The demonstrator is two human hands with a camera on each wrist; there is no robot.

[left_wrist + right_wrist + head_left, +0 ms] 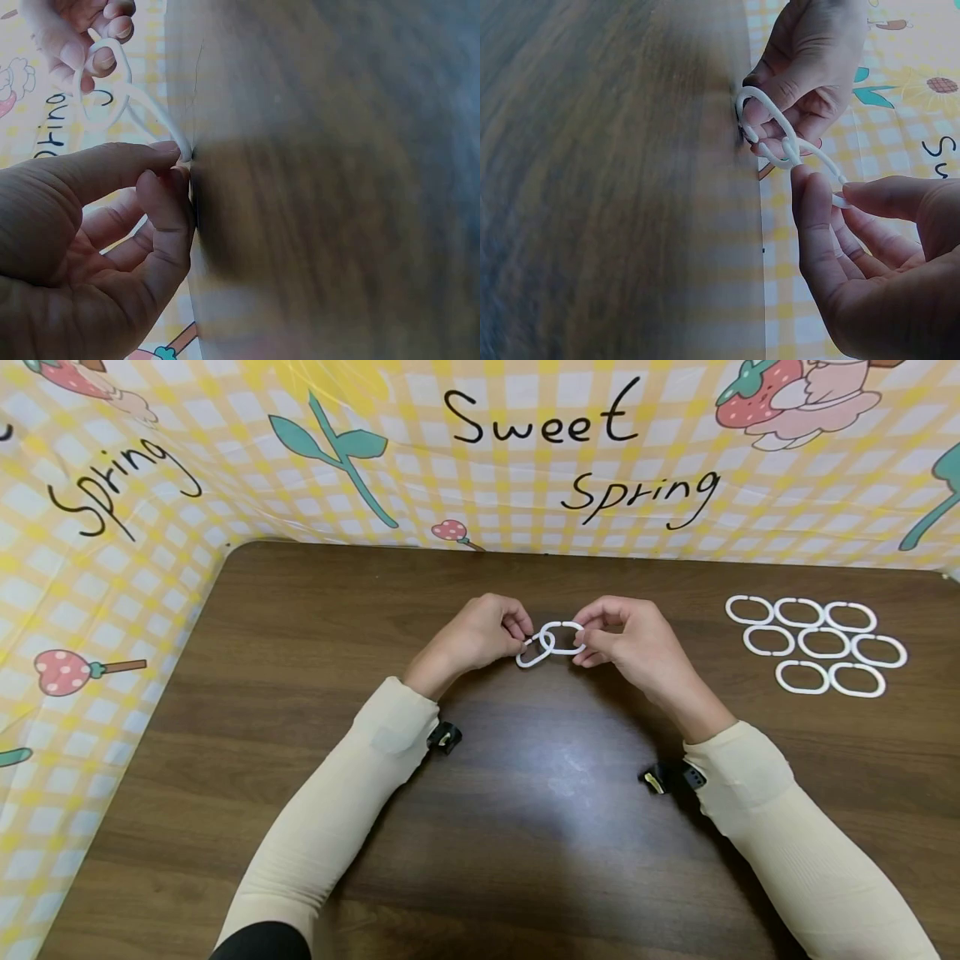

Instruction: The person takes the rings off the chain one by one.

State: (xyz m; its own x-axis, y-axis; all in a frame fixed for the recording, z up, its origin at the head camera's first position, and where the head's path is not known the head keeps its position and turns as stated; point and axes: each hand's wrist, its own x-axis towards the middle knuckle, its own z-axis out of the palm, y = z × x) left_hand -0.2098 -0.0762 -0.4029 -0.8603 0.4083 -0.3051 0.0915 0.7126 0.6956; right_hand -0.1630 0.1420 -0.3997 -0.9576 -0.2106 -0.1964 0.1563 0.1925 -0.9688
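Observation:
Two white plastic oval chain links are hooked through each other between the hands, close over the wooden table (517,852). My left hand (480,633) pinches the outer end of the left link (161,112) between thumb and fingertips. The other link (566,652) is held at its right end by my right hand (637,639), thumb against fingers. In the right wrist view, a gap shows in the left link (769,105) near the left fingertips. The right link (821,156) slants toward the right thumb; fingers hide its end.
Several loose white links (825,657) lie flat in three rows at the table's right side. A yellow checked cloth (517,468) with printed words rises behind the back edge and along the left. Small black cameras (445,737) sit at both wrists.

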